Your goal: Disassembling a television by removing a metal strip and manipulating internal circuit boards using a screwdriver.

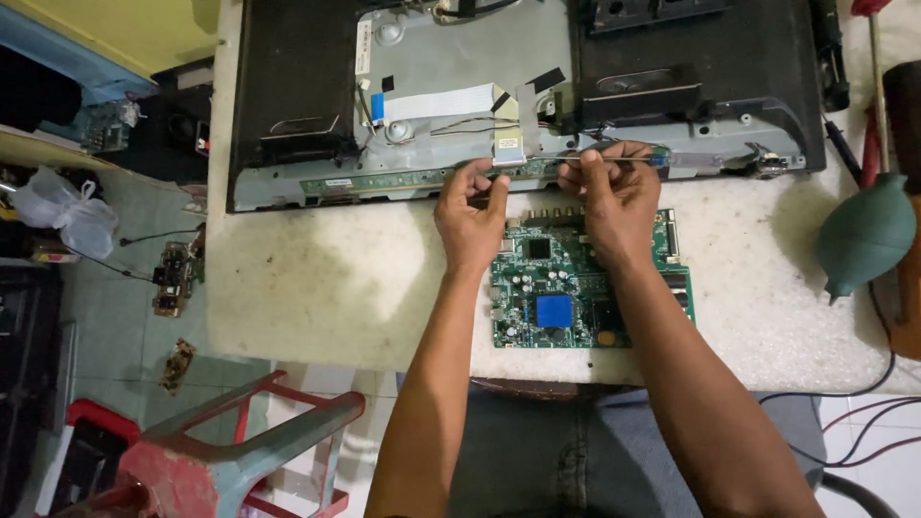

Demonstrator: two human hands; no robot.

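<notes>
An opened flat-screen panel [288, 86] lies face down at the far side of the white table, its grey metal back plate [460, 58] and a white ribbon cable [436, 102] exposed. My left hand [470, 216] pinches at the narrow green strip board [384, 178] along the panel's near edge. My right hand [614, 197] is closed on a thin screwdriver [648, 157] with a blue handle, its tip pointing left at the same spot. A green circuit board [561, 297] with a blue square part lies on the table under my wrists.
A teal rubber air blower [863, 235] rests at the right, beside red tool handles [873, 134] and cables. Small circuit boards [173, 278] lie on the floor at left. A red and grey stool [240, 451] stands near my left leg. White table [317, 278] edge is near.
</notes>
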